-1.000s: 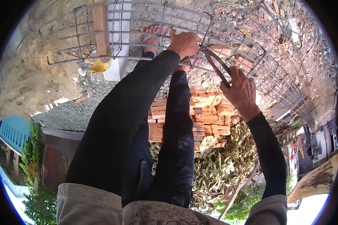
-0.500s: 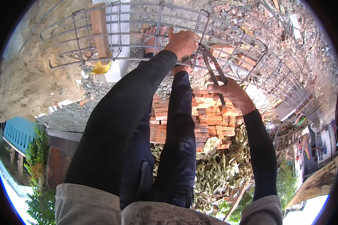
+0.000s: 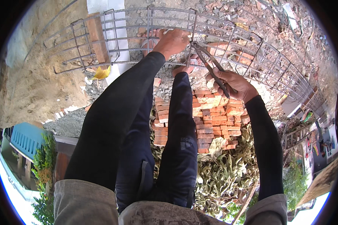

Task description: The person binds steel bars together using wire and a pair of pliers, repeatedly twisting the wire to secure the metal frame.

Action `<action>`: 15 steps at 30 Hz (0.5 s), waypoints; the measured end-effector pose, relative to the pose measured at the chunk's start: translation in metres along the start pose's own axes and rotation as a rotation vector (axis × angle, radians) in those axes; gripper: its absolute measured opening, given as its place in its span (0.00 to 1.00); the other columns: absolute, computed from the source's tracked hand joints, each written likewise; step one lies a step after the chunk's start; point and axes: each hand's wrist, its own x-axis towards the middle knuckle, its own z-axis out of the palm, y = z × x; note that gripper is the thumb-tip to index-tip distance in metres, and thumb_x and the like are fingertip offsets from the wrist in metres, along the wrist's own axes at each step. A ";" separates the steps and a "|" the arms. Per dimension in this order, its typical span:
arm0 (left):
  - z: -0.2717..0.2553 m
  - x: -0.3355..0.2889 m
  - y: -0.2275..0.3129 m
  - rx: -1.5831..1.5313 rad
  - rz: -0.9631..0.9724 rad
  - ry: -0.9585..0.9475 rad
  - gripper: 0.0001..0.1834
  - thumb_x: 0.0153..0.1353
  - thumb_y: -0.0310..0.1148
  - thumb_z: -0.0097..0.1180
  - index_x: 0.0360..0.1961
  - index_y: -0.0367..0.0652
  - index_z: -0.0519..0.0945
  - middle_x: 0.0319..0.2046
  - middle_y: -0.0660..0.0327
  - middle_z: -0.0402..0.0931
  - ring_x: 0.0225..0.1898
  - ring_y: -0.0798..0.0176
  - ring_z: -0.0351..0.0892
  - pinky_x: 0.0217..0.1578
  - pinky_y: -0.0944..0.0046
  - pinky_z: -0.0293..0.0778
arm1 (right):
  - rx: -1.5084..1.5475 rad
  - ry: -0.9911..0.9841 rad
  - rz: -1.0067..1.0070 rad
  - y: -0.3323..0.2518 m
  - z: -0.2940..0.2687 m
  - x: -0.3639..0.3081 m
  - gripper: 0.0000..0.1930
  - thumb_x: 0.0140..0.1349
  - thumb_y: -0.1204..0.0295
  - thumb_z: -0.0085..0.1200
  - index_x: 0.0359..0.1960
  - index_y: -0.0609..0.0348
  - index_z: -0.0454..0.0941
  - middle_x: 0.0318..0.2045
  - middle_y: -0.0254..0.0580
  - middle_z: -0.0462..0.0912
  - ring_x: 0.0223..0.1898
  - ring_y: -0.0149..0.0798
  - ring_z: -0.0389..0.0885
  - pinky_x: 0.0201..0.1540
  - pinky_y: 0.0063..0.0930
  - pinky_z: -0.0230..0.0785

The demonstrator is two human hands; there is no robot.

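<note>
A long cage of steel rebar [image 3: 133,38] crosses in front of me, its long bars joined by square stirrups. My left hand [image 3: 172,43] is closed on the cage beside one stirrup, its fingertips partly hidden behind the bars. In my right hand [image 3: 234,84] is a pair of dark long-handled pincers [image 3: 210,64], with my fingers around the handles. The pincers' jaws touch or lie very near the same stirrup, just right of my left hand. Whether a tie wire sits in the jaws is too small to tell.
A brick stack [image 3: 218,116] stands below the cage, with dry leaves [image 3: 225,168] nearer me. A wooden piece [image 3: 97,37] and a white strip [image 3: 118,33] lie under the cage's left part. My bare feet [image 3: 183,70] are on the rubble. A yellow leaf [image 3: 101,72] lies at left.
Both hands and the pincers have shifted left in the view. The pincers lie more slanted, and my right fingers have closed further round the handles. My left hand stays on the cage.
</note>
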 end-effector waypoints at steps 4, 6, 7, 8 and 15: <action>0.004 -0.032 0.002 -0.156 0.119 0.476 0.16 0.66 0.37 0.59 0.53 0.45 0.86 0.43 0.54 0.87 0.48 0.50 0.84 0.56 0.52 0.71 | 0.212 -0.037 -0.149 0.062 0.043 0.021 0.32 0.74 0.58 0.54 0.74 0.51 0.57 0.50 0.52 0.85 0.47 0.44 0.88 0.49 0.38 0.82; 0.007 -0.057 0.019 -0.169 0.117 0.661 0.16 0.68 0.36 0.59 0.52 0.43 0.85 0.43 0.55 0.87 0.47 0.52 0.85 0.53 0.58 0.75 | 0.339 -0.133 -0.203 0.079 0.069 0.012 0.37 0.75 0.61 0.53 0.79 0.45 0.47 0.55 0.55 0.82 0.52 0.47 0.86 0.53 0.44 0.80; 0.011 -0.073 0.022 -0.492 -0.122 0.461 0.17 0.70 0.38 0.58 0.53 0.40 0.84 0.45 0.55 0.86 0.48 0.56 0.85 0.53 0.58 0.75 | 0.393 -0.201 -0.247 0.091 0.081 0.010 0.38 0.75 0.63 0.53 0.80 0.43 0.45 0.56 0.55 0.81 0.52 0.47 0.85 0.53 0.45 0.80; 0.017 -0.081 0.019 -0.799 -0.363 0.247 0.19 0.72 0.40 0.58 0.54 0.37 0.83 0.47 0.55 0.86 0.50 0.61 0.84 0.54 0.58 0.75 | 0.455 -0.250 -0.298 0.104 0.089 0.009 0.40 0.75 0.63 0.53 0.80 0.43 0.42 0.57 0.55 0.80 0.53 0.47 0.85 0.55 0.45 0.80; 0.047 -0.076 0.063 -1.126 -0.336 -0.134 0.29 0.75 0.48 0.52 0.65 0.35 0.74 0.57 0.52 0.80 0.56 0.60 0.81 0.62 0.60 0.70 | 0.562 -0.005 -0.298 0.168 0.085 -0.036 0.38 0.75 0.61 0.53 0.80 0.46 0.47 0.54 0.49 0.83 0.51 0.40 0.85 0.50 0.36 0.79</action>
